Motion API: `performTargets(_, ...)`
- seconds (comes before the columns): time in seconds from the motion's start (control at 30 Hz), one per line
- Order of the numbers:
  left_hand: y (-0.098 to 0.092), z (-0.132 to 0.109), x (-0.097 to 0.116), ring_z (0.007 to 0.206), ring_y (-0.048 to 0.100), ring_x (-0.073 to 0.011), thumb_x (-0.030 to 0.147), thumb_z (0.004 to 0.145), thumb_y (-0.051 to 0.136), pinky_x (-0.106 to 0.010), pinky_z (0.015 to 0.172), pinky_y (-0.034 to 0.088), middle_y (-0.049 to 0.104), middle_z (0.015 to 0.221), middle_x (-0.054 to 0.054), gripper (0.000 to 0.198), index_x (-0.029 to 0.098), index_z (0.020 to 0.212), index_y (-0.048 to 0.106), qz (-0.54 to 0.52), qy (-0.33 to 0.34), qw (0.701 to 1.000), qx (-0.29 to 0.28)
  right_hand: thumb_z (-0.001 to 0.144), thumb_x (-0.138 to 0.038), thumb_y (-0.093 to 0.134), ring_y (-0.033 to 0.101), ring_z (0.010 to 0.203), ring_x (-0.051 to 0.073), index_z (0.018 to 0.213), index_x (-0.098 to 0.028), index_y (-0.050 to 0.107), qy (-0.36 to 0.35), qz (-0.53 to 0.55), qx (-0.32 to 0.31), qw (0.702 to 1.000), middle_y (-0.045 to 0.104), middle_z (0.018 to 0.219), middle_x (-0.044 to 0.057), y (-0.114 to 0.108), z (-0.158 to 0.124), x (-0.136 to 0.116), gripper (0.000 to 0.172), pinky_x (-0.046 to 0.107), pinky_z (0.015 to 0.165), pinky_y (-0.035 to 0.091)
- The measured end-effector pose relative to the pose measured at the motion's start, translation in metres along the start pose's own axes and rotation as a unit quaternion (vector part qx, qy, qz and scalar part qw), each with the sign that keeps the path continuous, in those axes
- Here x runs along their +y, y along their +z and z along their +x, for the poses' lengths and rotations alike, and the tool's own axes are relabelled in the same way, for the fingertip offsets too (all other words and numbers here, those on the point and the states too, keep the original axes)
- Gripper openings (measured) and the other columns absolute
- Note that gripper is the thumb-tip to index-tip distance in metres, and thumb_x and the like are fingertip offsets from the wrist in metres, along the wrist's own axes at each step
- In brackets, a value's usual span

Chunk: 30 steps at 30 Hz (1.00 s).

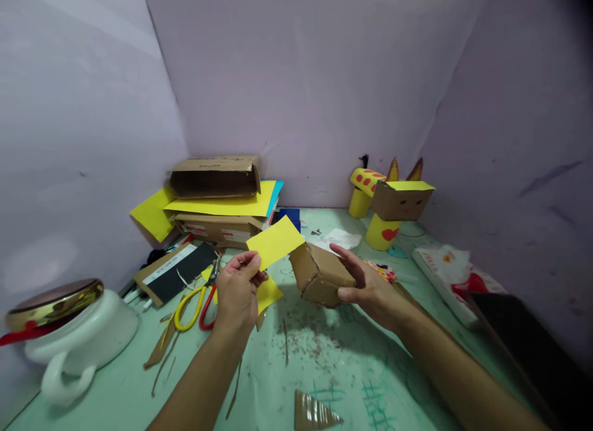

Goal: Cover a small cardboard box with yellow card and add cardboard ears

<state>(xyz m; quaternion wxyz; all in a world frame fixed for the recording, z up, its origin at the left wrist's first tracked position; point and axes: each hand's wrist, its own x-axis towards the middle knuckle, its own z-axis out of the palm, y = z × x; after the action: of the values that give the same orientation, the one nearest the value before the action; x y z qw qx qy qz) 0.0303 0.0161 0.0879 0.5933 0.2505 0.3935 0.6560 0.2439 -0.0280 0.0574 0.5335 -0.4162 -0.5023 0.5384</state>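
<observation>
My left hand (238, 286) pinches a yellow paper rectangle (277, 241) at its lower left corner, thumb on top. My right hand (370, 289) grips a small brown cardboard box (319, 273) by its right end, fingers over the far side and thumb at the near side. The paper's right corner comes close to the box's upper left edge; whether they touch I cannot tell. Below the paper lies another yellow paper piece (269, 293), partly behind my left hand. Scissors (189, 309) with a yellow and a red handle rest just left of that hand.
A cardboard animal (402, 201) on yellow tubes stands at the back right. Stacked boxes (215, 171) and yellow sheets are at the back left. A white pot (92, 323) stands at the left, a tissue pack (456, 276) at the right. Cardboard scraps (312, 412) litter the green tabletop.
</observation>
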Motion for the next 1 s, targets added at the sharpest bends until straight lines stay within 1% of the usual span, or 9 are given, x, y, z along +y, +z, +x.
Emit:
performTargets(0.17,0.003,-0.006,0.000,0.049,0.056,-0.0085,0.006,0.061,0.064,-0.020,0.047,0.047,0.062,0.064,0.001,0.018,0.015,0.074,0.057,-0.042,-0.055,0.997,-0.043,0.051,-0.043,0.081,0.050,0.118,0.031,0.129,-0.028,0.046,0.025,0.059,-0.045,0.997,0.051,0.133,0.011,0.007,-0.004,-0.005,0.087,0.045,0.096,0.040)
performTargets(0.37,0.008,-0.016,-0.004,0.057,0.062,-0.0109,0.001,0.067,0.058,-0.026,0.059,0.055,0.067,0.076,-0.004,0.017,0.015,0.076,0.058,-0.080,-0.113,0.987,-0.084,0.064,-0.038,0.072,0.053,0.116,0.030,0.113,-0.024,0.062,0.038,0.131,-0.083,0.987,0.062,0.120,0.011,0.013,-0.004,0.002,0.052,0.043,0.095,0.041)
performTargets(0.5,0.008,-0.017,-0.007,0.069,0.065,-0.0141,0.000,0.068,0.058,-0.026,0.061,0.056,0.067,0.083,-0.006,0.016,0.014,0.074,0.059,-0.094,-0.121,0.984,-0.091,0.069,-0.032,0.068,0.051,0.118,0.028,0.113,-0.025,0.062,0.028,0.113,-0.095,0.989,0.062,0.120,0.009,0.012,0.000,0.008,0.045,0.043,0.098,0.038)
performTargets(0.6,0.007,-0.018,-0.012,0.070,0.065,-0.0144,-0.001,0.070,0.056,-0.024,0.059,0.056,0.066,0.081,-0.006,0.016,0.013,0.074,0.060,-0.092,-0.133,0.983,-0.088,0.068,-0.030,0.069,0.046,0.123,0.028,0.118,-0.027,0.058,-0.011,0.055,-0.114,0.992,0.057,0.126,0.008,0.011,0.002,0.012,0.051,0.044,0.101,0.035)
performTargets(0.67,0.007,-0.020,-0.016,0.067,0.065,-0.0138,-0.002,0.071,0.054,-0.024,0.058,0.056,0.066,0.079,-0.006,0.016,0.013,0.074,0.060,-0.086,-0.140,0.983,-0.085,0.063,-0.032,0.073,0.043,0.125,0.030,0.125,-0.027,0.050,-0.036,0.014,-0.120,0.992,0.050,0.134,0.009,0.012,0.002,0.014,0.067,0.045,0.102,0.033)
performTargets(0.77,0.007,-0.023,-0.023,0.067,0.065,-0.0146,-0.004,0.071,0.052,-0.024,0.057,0.056,0.066,0.079,-0.006,0.017,0.012,0.075,0.059,-0.078,-0.151,0.982,-0.086,0.053,-0.033,0.081,0.041,0.125,0.031,0.130,-0.023,0.037,-0.063,-0.094,-0.038,0.993,0.045,0.137,0.013,0.018,0.001,0.017,0.089,0.046,0.105,0.029)
performTargets(0.87,0.007,-0.023,-0.025,0.067,0.066,-0.0163,-0.004,0.071,0.053,-0.025,0.056,0.056,0.066,0.078,-0.008,0.017,0.010,0.074,0.059,-0.061,-0.150,0.983,-0.084,0.056,-0.035,0.081,0.046,0.119,0.031,0.124,-0.021,0.037,-0.061,-0.175,0.060,0.981,0.052,0.127,0.015,0.022,0.000,0.017,0.082,0.047,0.102,0.031)
performTargets(0.93,0.006,-0.020,-0.022,0.064,0.065,-0.0156,-0.004,0.070,0.053,-0.024,0.052,0.055,0.065,0.075,-0.007,0.016,0.010,0.073,0.059,-0.051,-0.132,0.987,-0.072,0.061,-0.038,0.077,0.048,0.116,0.030,0.121,-0.020,0.040,-0.054,-0.148,0.048,0.986,0.054,0.123,0.014,0.022,0.000,0.016,0.073,0.046,0.099,0.034)
performTargets(1.0,0.005,-0.014,-0.015,0.061,0.064,-0.0135,-0.004,0.071,0.053,-0.022,0.051,0.053,0.065,0.074,-0.005,0.017,0.011,0.073,0.059,-0.050,-0.105,0.992,-0.055,0.062,-0.040,0.076,0.048,0.117,0.030,0.122,-0.019,0.041,-0.037,-0.087,-0.001,0.996,0.053,0.124,0.013,0.021,0.000,0.015,0.072,0.042,0.097,0.038)
